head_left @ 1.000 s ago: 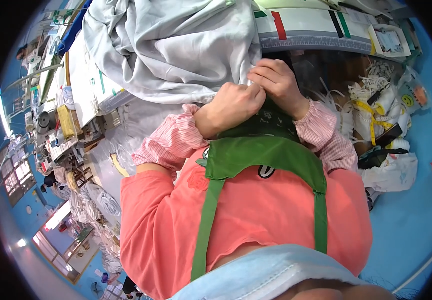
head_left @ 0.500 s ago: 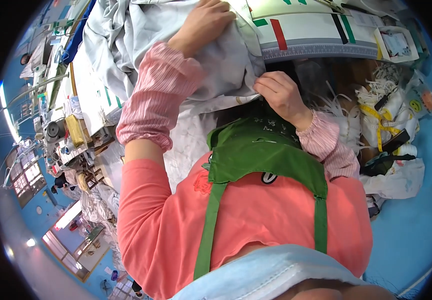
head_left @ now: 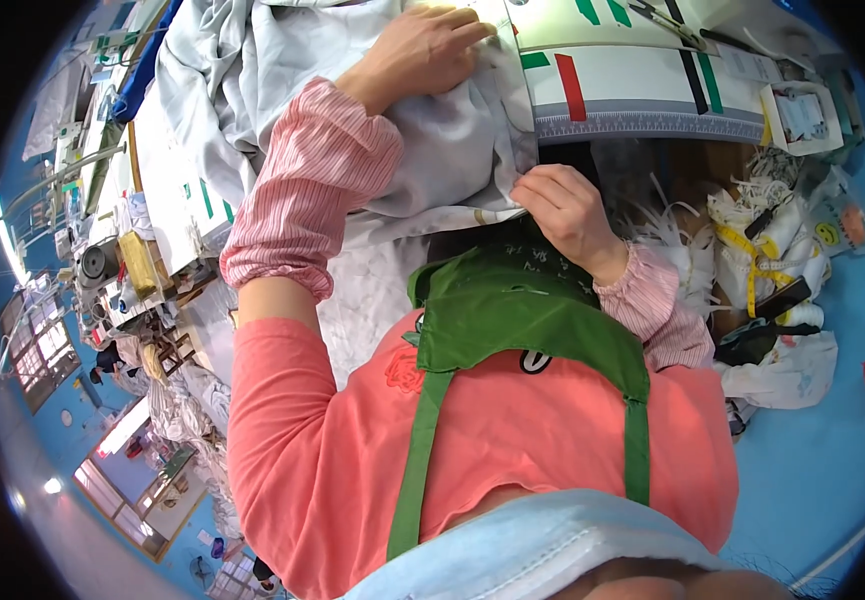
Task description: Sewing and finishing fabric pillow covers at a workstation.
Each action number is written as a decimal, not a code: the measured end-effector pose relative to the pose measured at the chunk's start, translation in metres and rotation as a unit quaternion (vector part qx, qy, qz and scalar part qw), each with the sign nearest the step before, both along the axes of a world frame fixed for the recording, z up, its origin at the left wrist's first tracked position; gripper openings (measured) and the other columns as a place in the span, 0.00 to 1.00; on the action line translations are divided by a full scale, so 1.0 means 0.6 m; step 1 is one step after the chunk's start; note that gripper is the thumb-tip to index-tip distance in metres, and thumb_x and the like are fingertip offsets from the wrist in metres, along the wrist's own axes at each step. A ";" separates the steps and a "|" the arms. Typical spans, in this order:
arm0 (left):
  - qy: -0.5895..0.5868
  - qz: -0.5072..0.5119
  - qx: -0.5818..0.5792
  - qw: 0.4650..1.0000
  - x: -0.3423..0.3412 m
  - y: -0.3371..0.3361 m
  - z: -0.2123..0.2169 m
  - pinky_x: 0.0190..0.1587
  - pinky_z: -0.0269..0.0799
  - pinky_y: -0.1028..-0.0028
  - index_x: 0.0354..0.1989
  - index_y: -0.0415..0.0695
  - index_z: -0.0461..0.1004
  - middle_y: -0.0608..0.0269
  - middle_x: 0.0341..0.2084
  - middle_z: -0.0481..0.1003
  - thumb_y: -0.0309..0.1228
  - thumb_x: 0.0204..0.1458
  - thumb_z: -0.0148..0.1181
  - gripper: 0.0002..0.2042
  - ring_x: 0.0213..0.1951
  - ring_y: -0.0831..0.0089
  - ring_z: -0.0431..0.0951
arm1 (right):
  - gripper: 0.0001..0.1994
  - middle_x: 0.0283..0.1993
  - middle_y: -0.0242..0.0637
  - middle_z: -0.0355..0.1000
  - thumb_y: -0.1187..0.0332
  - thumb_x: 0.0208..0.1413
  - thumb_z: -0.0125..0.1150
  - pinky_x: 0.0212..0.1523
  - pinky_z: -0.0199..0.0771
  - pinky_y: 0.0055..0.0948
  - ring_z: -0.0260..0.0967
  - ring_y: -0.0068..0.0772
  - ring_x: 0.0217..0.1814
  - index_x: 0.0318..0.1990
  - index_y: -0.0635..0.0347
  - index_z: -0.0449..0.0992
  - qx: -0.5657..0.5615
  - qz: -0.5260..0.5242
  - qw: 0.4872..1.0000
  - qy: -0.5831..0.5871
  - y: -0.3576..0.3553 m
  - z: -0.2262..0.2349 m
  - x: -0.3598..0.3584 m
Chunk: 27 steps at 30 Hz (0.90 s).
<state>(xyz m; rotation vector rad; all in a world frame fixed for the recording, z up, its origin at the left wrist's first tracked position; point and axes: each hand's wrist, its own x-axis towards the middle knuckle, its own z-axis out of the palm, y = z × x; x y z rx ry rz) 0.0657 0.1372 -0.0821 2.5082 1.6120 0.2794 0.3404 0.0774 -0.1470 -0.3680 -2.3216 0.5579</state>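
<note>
A large light grey cloth [head_left: 222,90] lies bunched over the work table and hangs down toward my lap. My left hand [head_left: 427,55] rests on its upper part, fingers bent and drawn together on the fabric near its right edge. At the cloth's lower right corner, my right hand [head_left: 564,212] is closed in a pinch on the edge, just above my green apron [head_left: 532,315]. The fingertips of my left hand are partly hidden against the cloth.
A ruler strip [head_left: 652,122] runs along the table's front edge, beside red, black and green tape marks. Metal scissors-like tools [head_left: 667,22] lie at the back right. A white box [head_left: 802,118] stands at the right; below hang bundles with a yellow measuring tape [head_left: 752,265].
My left hand has slid slightly right and down along the cloth. My right hand keeps its pinch on the corner. The whole view has shifted a little.
</note>
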 end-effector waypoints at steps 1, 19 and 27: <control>-0.002 -0.003 0.000 1.000 0.005 -0.003 0.013 0.47 0.70 0.60 0.46 0.41 0.75 0.52 0.39 0.75 0.29 0.47 0.56 0.17 0.42 0.54 0.74 | 0.10 0.37 0.35 0.75 0.79 0.38 0.64 0.41 0.76 0.33 0.73 0.37 0.42 0.33 0.62 0.78 -0.004 -0.002 1.000 -0.002 0.001 -0.001 0.001; -0.008 -0.087 0.215 0.973 -0.074 0.028 -0.041 0.46 0.63 0.63 0.37 0.48 0.78 0.67 0.35 0.76 0.29 0.45 0.63 0.09 0.41 0.64 0.72 | 0.13 0.36 0.35 0.75 0.82 0.36 0.63 0.39 0.75 0.34 0.73 0.38 0.40 0.34 0.62 0.78 0.016 -0.050 0.999 -0.004 0.046 0.020 -0.039; -0.113 -0.082 0.014 0.990 -0.067 0.008 -0.017 0.46 0.66 0.62 0.30 0.44 0.74 0.59 0.35 0.77 0.33 0.46 0.62 0.07 0.40 0.58 0.75 | 0.13 0.35 0.35 0.75 0.84 0.36 0.62 0.39 0.74 0.34 0.73 0.38 0.39 0.34 0.62 0.77 0.019 -0.063 0.998 0.012 0.065 0.028 -0.058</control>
